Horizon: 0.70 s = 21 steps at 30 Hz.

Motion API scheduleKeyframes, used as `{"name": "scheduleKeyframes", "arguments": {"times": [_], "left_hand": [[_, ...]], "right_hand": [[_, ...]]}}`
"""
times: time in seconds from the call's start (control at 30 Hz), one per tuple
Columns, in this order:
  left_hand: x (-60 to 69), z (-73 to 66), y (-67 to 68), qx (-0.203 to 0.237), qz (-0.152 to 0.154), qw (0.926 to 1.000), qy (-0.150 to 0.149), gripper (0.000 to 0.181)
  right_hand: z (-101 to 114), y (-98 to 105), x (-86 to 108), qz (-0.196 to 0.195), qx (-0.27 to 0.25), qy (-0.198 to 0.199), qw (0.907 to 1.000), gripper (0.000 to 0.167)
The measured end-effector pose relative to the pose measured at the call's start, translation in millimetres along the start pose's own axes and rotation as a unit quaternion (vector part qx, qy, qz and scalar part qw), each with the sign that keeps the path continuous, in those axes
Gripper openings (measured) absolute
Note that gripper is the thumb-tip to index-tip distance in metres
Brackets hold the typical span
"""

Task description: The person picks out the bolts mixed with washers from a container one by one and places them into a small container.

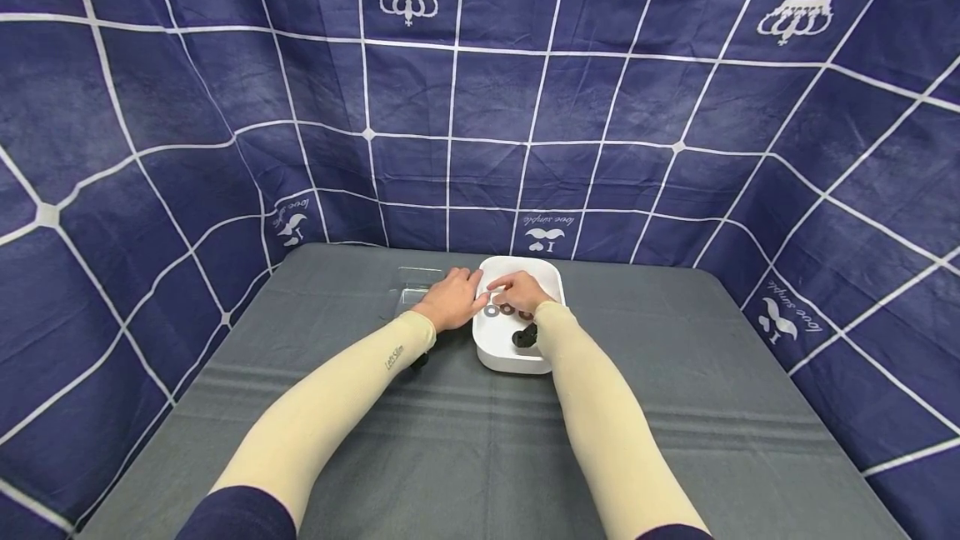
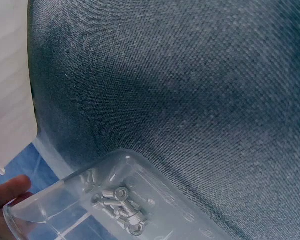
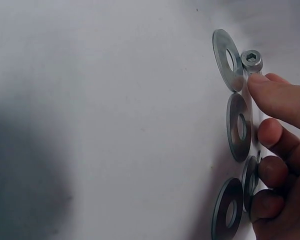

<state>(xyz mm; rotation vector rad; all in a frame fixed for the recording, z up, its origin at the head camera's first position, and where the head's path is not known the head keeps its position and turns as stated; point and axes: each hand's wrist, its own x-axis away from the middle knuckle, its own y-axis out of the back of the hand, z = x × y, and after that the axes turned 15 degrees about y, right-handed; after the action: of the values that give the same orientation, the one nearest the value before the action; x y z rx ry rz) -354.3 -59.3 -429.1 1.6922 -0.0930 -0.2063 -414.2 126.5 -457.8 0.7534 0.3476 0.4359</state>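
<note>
My right hand (image 1: 522,292) reaches into a white rounded tray (image 1: 513,363). In the right wrist view its thumb and forefinger pinch a socket-head bolt (image 3: 252,60), whose shank is largely hidden; the other fingers curl beside several flat metal washers (image 3: 238,127). My left hand (image 1: 453,298) lies with fairly straight fingers between the tray and a clear plastic box (image 1: 411,298), fingertips at the tray's left rim. The left wrist view shows several bolts (image 2: 122,207) in the clear box, with a left fingertip (image 2: 12,191) close to its rim.
A grey cloth (image 1: 480,457) covers the table. Blue curtains with white lines (image 1: 487,98) hang behind and at both sides. A black wrist camera (image 1: 526,336) sits under the right wrist, above the tray.
</note>
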Motion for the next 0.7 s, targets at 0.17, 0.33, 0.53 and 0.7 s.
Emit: {"name": "scheduleKeyframes", "arguments": {"times": [0.17,0.33,0.53,0.7], "left_hand": [[0.7,0.2,0.3,0.001,-0.005,1.0000,-0.005,0.059],[0.1,-0.3,0.1,0.007,-0.014,0.9998,-0.012,0.058],[-0.3,0.1,-0.3,0.008,-0.015,0.9997,-0.016,0.057],[-0.1,0.5,-0.4,0.007,-0.014,0.9998,-0.013,0.058]], "right_hand": [[0.1,-1.8,-1.4,-0.001,-0.001,-0.013,0.9999,0.027],[0.0,-2.0,-2.0,-0.008,-0.021,-0.026,0.9994,0.018],[-0.5,-1.5,-2.1,-0.003,-0.031,-0.028,0.9991,0.013],[-1.1,-0.9,-1.8,-0.001,-0.037,-0.021,0.9991,0.011]]}}
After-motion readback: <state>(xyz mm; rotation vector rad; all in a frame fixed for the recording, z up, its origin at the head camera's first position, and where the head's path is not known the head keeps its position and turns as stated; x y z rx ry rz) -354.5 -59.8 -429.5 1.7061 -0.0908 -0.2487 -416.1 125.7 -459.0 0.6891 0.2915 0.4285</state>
